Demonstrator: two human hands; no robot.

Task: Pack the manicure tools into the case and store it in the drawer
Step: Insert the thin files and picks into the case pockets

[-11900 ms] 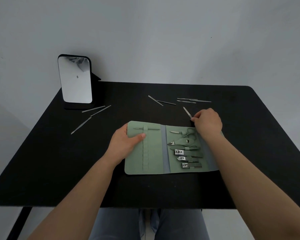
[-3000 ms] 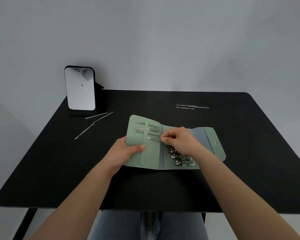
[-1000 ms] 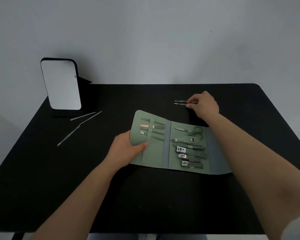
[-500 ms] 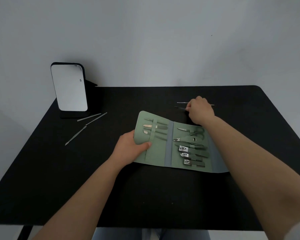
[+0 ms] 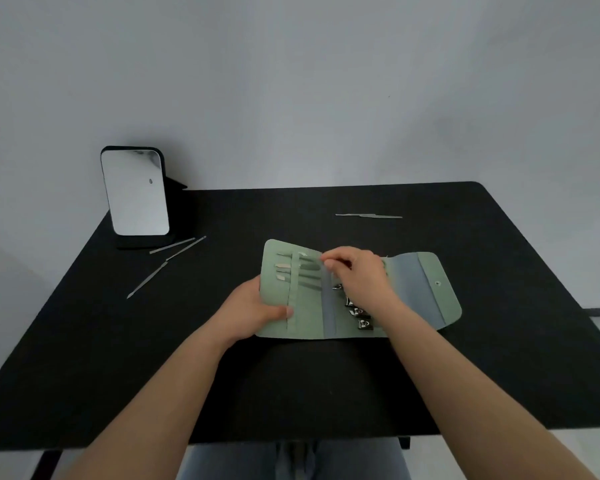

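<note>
The green manicure case [image 5: 444, 299] lies open on the black table [image 5: 291, 393], its snap flap spread out to the right. My left hand [image 5: 250, 310] grips the lower left edge of the case's left panel, which holds several thin tools [image 5: 284, 270] under elastic bands. My right hand [image 5: 361, 278] hovers over the case's middle, fingertips pinched on a thin metal tool at the top of the left panel. Nail clippers [image 5: 359, 313] show in the right panel below my right hand. The rest of that panel is hidden by the hand.
Thin metal tools [image 5: 368, 215] lie loose at the back right of the table. Three more long thin tools [image 5: 177, 245] lie at the left, in front of a standing mirror [image 5: 136, 194]. No drawer is in view.
My right hand took a thin tool from the back right of the table and came back over the case. Several more tools now sit in the left panel than at the start.
</note>
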